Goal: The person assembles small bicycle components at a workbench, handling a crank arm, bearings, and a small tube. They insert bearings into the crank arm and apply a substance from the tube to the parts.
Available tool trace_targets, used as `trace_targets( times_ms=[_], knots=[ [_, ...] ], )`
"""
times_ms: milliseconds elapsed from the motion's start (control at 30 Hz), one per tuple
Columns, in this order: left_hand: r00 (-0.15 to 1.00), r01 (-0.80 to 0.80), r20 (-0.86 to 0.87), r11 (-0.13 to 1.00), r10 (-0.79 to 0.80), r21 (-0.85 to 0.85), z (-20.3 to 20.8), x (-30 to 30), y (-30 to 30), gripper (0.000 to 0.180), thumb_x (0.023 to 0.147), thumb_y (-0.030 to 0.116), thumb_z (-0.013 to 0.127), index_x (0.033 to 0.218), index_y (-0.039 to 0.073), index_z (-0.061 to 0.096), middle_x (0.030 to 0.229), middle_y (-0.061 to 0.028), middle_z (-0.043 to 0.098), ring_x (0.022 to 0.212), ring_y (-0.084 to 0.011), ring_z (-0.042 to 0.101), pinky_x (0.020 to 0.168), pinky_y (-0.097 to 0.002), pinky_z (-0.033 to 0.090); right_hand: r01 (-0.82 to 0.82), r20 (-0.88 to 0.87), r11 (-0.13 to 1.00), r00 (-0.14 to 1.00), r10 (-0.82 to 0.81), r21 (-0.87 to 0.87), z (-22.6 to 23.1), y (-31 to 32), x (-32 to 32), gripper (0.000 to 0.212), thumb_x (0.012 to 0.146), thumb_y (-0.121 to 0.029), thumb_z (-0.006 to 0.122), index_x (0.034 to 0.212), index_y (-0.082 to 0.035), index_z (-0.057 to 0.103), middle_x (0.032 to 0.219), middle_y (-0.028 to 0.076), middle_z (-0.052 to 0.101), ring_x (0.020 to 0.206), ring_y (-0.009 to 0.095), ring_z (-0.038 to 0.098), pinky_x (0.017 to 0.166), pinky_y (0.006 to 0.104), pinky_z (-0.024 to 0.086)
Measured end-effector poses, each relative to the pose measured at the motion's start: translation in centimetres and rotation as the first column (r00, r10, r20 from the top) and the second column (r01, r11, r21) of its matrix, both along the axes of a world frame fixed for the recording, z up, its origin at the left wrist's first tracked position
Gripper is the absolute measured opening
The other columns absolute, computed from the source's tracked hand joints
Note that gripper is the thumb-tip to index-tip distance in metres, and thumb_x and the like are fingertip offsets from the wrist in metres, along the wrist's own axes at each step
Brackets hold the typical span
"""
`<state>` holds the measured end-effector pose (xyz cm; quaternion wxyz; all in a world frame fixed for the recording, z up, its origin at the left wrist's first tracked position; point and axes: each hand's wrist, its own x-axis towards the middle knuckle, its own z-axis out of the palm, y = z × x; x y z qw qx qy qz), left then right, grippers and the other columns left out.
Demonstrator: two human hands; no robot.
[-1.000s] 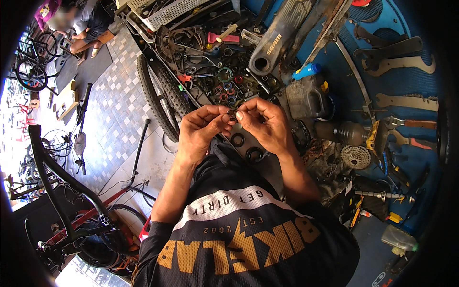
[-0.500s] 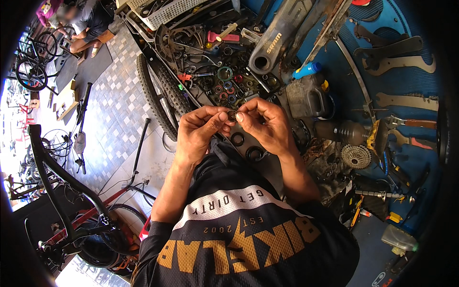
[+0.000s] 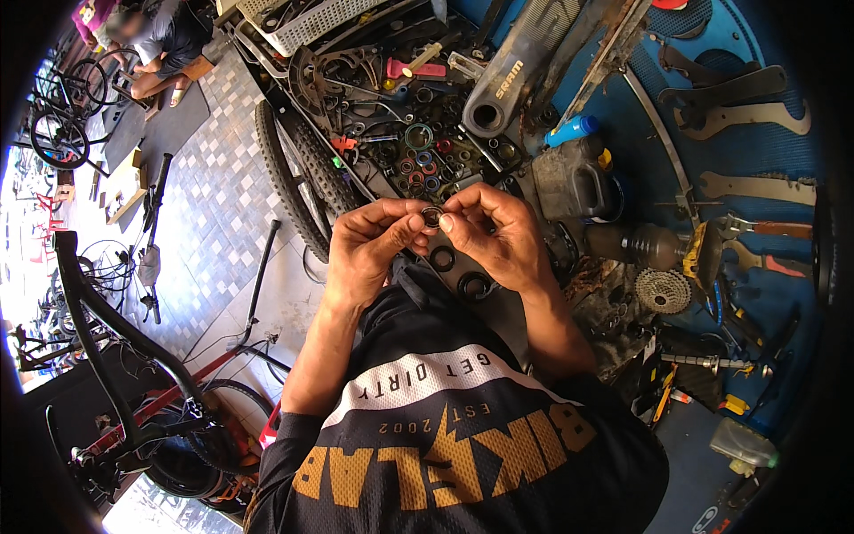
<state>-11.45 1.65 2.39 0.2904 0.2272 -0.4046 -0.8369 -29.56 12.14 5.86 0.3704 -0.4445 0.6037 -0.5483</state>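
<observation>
A small dark metal bearing ring [image 3: 432, 216] is pinched between both my hands, just above the cluttered bench edge. My left hand [image 3: 372, 245] grips its left side with thumb and fingertips. On the opposite rim, the thumb and forefinger of my right hand [image 3: 495, 233] press against it. Below the fingers lie two black rings, one nearer the hands [image 3: 441, 259] and a larger one [image 3: 473, 286] beside my lap. Many loose rings and bearings, among them a green ring [image 3: 418, 136], are spread beyond my hands.
A bicycle crank arm [image 3: 507, 80] and a dirty dark jug [image 3: 574, 182] stand beyond my right hand. Wrenches [image 3: 745, 118] hang on the blue board, with a cassette [image 3: 663, 291] nearer. Tyres [image 3: 289, 178] lean at left, a black frame [image 3: 124, 347] nearer. A person [image 3: 169, 49] sits far left.
The bearing ring has tilted a little between my fingertips, so its opening shows more plainly. Both hands stay in nearly the same place, still pinching it.
</observation>
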Motion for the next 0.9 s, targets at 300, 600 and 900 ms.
trace_targets(
  times_ms=[300,600,900],
  knots=[
    [1.000,0.003,-0.024,1.000,-0.002,0.010,0.1,0.2,0.2,0.021,0.101,0.000,0.072,0.120,-0.008,0.072,0.104,-0.0137,0.077,0.085,-0.0176,0.074,0.078,-0.0322,0.064,-0.001,-0.021,1.000,1.000,0.001,-0.004,0.0,0.2,-0.1,0.020,0.098,-0.022,0.081,0.103,-0.003,0.074,0.070,-0.008,0.054,0.061,0.001,0.037,0.055,0.0230,0.031],
    [1.000,-0.026,0.010,0.999,0.026,-0.039,0.2,0.4,0.4,0.020,0.101,0.000,0.071,0.120,-0.006,0.073,0.106,-0.0124,0.078,0.087,-0.0162,0.074,0.080,-0.0299,0.063,-0.001,-0.197,0.999,0.980,-0.008,-0.045,1.1,0.3,0.4,0.022,0.093,-0.012,0.083,0.110,-0.004,0.073,0.090,-0.003,0.070,0.064,0.002,0.044,0.058,0.0203,0.037],
    [0.999,-0.047,0.006,0.997,0.048,-0.053,0.1,0.1,0.5,0.018,0.102,0.000,0.071,0.119,-0.006,0.072,0.107,-0.0127,0.078,0.089,-0.0157,0.075,0.083,-0.0287,0.062,0.048,-0.299,0.995,0.951,-0.073,-0.091,0.9,-0.1,0.8,0.019,0.091,-0.011,0.084,0.105,-0.004,0.073,0.095,-0.001,0.072,0.063,0.004,0.046,0.057,0.0225,0.038]
  ],
)
